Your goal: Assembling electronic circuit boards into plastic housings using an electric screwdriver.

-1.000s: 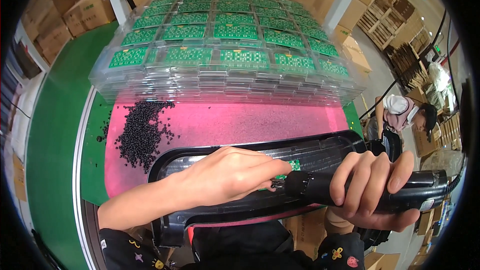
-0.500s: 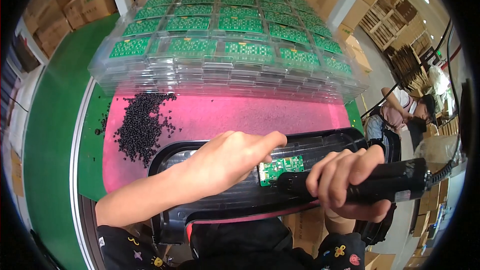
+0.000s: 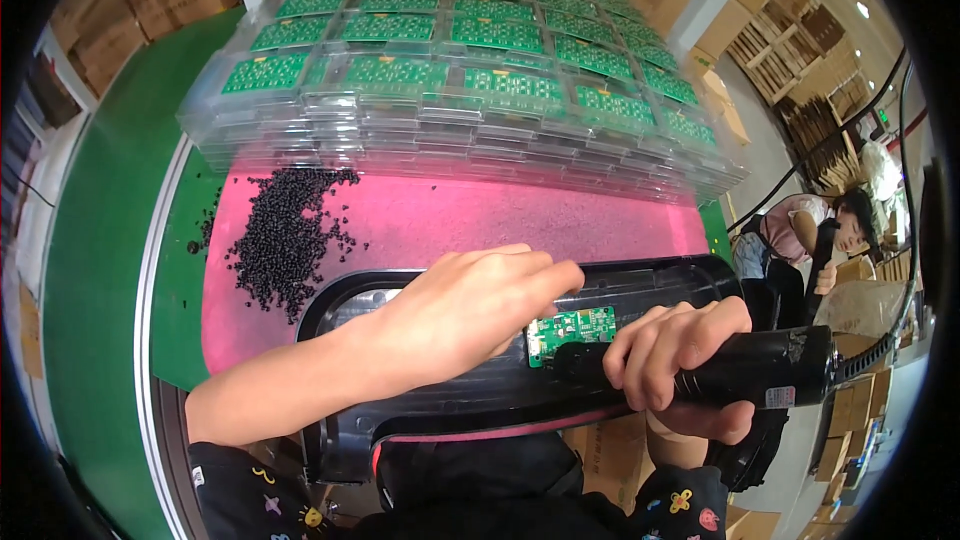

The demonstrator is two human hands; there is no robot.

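A black curved plastic housing (image 3: pixel 460 415) lies hollow side up on the pink mat. Inside it, right of its middle, sits a small green circuit board (image 3: pixel 580 324). My right hand (image 3: pixel 675 355) is wrapped around a black electric screwdriver (image 3: pixel 770 360), which lies nearly level with its tip end over the board's lower left corner. My left hand (image 3: pixel 475 305) hovers palm down at the left of the board, fingers bent and drawn together. Its fingertips are mostly hidden behind the hand, so whatever they pinch cannot be made out.
Small black screws (image 3: pixel 285 240) lie heaped at the left on the pink mat (image 3: pixel 480 215). Behind stand stacked clear trays (image 3: pixel 400 130) holding green circuit boards. A cable (image 3: pixel 862 364) leaves the screwdriver's rear. Another person (image 3: pixel 800 230) works at the right, near cardboard boxes.
The view has shifted slightly. Both hands stay by the board, the screwdriver over its lower left corner. At the right, the other person has raised their head and moved an arm.
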